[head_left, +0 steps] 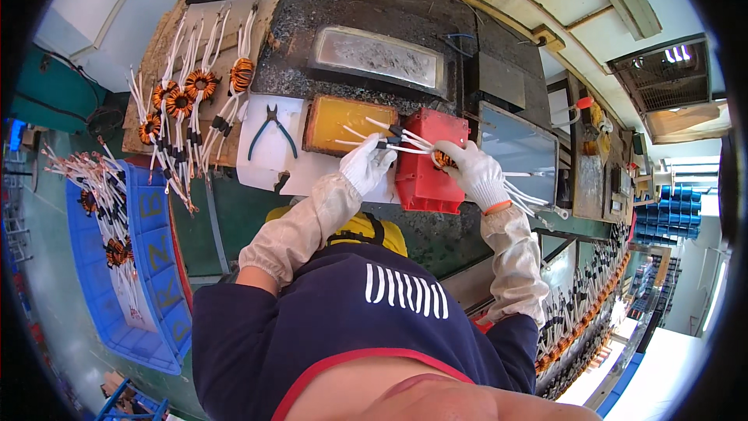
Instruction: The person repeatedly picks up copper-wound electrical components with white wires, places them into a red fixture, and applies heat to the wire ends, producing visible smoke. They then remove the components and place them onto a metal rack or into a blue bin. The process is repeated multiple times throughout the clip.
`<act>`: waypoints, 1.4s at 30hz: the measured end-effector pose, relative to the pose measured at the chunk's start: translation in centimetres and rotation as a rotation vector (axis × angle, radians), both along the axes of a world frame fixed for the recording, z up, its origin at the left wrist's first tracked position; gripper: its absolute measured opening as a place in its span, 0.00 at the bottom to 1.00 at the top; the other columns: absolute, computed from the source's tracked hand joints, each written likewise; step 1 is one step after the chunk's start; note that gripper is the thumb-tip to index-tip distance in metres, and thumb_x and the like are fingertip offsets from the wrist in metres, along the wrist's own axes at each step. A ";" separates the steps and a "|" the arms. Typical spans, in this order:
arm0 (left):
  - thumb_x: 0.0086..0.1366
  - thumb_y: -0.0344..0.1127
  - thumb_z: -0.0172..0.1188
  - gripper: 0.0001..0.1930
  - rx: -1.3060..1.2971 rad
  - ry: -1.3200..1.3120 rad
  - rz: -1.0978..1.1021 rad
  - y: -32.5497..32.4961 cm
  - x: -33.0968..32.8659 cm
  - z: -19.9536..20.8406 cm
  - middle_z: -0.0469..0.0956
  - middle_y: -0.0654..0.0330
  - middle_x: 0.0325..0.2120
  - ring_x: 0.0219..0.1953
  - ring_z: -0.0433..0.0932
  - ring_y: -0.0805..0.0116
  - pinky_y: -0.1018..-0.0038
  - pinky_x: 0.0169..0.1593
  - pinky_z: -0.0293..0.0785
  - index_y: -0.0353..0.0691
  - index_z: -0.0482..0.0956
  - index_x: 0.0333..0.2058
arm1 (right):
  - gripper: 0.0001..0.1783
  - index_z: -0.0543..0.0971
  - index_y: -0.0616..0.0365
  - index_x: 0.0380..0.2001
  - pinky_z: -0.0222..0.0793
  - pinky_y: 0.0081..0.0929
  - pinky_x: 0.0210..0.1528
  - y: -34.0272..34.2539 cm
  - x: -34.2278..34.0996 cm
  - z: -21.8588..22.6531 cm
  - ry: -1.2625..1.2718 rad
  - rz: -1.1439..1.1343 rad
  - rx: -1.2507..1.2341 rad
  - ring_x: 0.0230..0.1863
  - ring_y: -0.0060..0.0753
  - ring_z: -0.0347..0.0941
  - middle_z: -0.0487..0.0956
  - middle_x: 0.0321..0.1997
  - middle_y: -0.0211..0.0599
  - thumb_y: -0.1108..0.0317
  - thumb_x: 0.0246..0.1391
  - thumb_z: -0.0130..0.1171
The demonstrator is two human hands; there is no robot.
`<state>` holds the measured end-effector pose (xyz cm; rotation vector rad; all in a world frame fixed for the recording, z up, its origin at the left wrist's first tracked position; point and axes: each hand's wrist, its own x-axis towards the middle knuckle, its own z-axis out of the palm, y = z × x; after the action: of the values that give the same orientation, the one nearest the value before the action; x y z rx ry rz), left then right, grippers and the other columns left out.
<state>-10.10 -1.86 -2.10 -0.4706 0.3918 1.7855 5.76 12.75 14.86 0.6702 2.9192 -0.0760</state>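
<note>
My right hand [475, 173], in a white glove, is closed around a copper-wound ring coil [443, 159]. Thick white leads [415, 141] with black sleeves run from the coil toward the left, and more lug-ended leads hang out on the right below my right hand. My left hand [368, 167], also gloved, pinches the leads near their black sleeves. Both hands are over a red plastic box [427, 187], with the coil above its top. The lead tips reach over a shallow tray of amber material [331, 125]. Green-handled cutting pliers [272, 131] lie left of the tray.
Behind the amber tray is a rectangular metal-rimmed trough [379, 58] with a grey surface. Several finished-looking coils [202, 85] lie on cardboard at the left. A blue bin [160, 265] with more coils stands lower left. Rows of coils [584, 316] line the right side.
</note>
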 end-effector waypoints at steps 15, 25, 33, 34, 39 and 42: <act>0.60 0.41 0.68 0.12 -0.187 0.311 -0.026 7.0 1.1 4.2 0.79 0.64 0.29 0.31 0.78 0.73 0.76 0.33 0.77 0.46 0.77 0.38 | 0.27 0.72 0.33 0.54 0.73 0.44 0.40 -0.7 3.8 -3.4 0.299 -0.233 -0.157 0.40 0.53 0.76 0.74 0.38 0.42 0.64 0.49 0.65; 0.61 0.39 0.66 0.09 -0.182 0.588 0.018 10.6 0.2 3.7 0.76 0.68 0.24 0.24 0.75 0.76 0.80 0.28 0.70 0.47 0.74 0.34 | 0.28 0.71 0.33 0.55 0.73 0.45 0.41 -0.8 2.6 -4.2 0.356 -0.386 -0.122 0.41 0.54 0.75 0.74 0.39 0.44 0.62 0.50 0.65; 0.62 0.38 0.65 0.10 -0.154 0.621 0.049 13.4 -0.8 3.6 0.75 0.69 0.26 0.22 0.74 0.77 0.80 0.24 0.71 0.47 0.72 0.37 | 0.25 0.71 0.29 0.54 0.74 0.47 0.39 0.2 0.4 -4.5 0.363 -0.468 -0.103 0.40 0.56 0.76 0.74 0.41 0.47 0.60 0.52 0.62; 0.62 0.38 0.65 0.10 -0.162 0.621 0.046 13.6 -1.0 3.8 0.75 0.69 0.26 0.23 0.74 0.77 0.80 0.24 0.71 0.47 0.72 0.37 | 0.25 0.71 0.29 0.54 0.74 0.47 0.40 0.2 0.1 -4.4 0.364 -0.484 -0.105 0.40 0.56 0.76 0.74 0.41 0.48 0.60 0.52 0.62; 0.63 0.37 0.64 0.09 -0.133 0.620 0.086 14.5 -2.0 3.6 0.75 0.68 0.25 0.23 0.75 0.76 0.79 0.24 0.71 0.46 0.72 0.37 | 0.24 0.71 0.28 0.54 0.74 0.48 0.40 0.3 -1.4 -4.2 0.357 -0.530 -0.127 0.41 0.57 0.76 0.74 0.42 0.49 0.58 0.53 0.61; 0.63 0.37 0.64 0.08 -0.124 0.673 0.058 14.8 -2.5 3.4 0.74 0.68 0.24 0.23 0.74 0.77 0.78 0.23 0.70 0.45 0.73 0.36 | 0.26 0.70 0.30 0.55 0.73 0.49 0.42 0.5 -1.9 -4.2 0.344 -0.558 -0.151 0.43 0.58 0.76 0.74 0.43 0.49 0.59 0.52 0.62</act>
<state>-12.58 12.97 1.26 0.0545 0.9653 1.9526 3.86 13.22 10.71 1.5529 2.8823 -0.5095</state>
